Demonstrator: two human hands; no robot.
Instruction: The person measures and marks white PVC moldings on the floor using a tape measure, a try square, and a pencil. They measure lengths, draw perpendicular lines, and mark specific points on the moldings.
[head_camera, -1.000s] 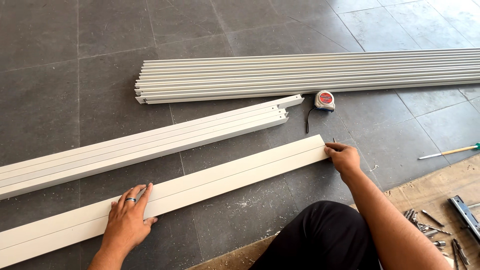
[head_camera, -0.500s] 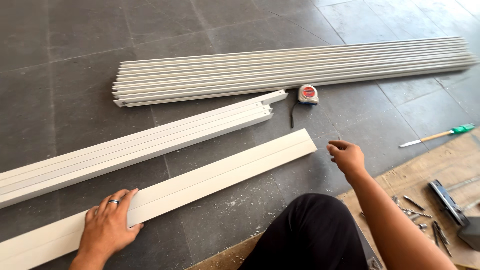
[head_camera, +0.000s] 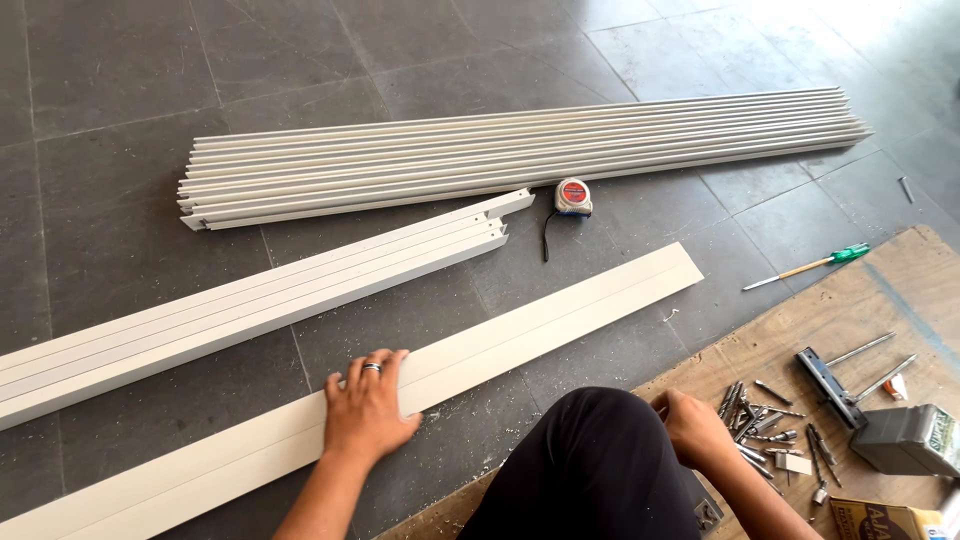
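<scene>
The right hand had left the far end of the flat strip, where it rested a second earlier, and had come back beside the knee, just short of the loose screws on the board. Its fingers were curled inward, though whether they pinched anything could not be told. The left hand had kept to the strip, lying flat and spread on it, ring showing, holding nothing. So the strip was no longer steadied at both ends; only the left palm pinned it, and it ran out to the right of that hand across the floor. Beyond the left hand's fingertips lay the short bundle, farther off the long stack and a tape measure. A screwdriver lay ahead of the right hand.
</scene>
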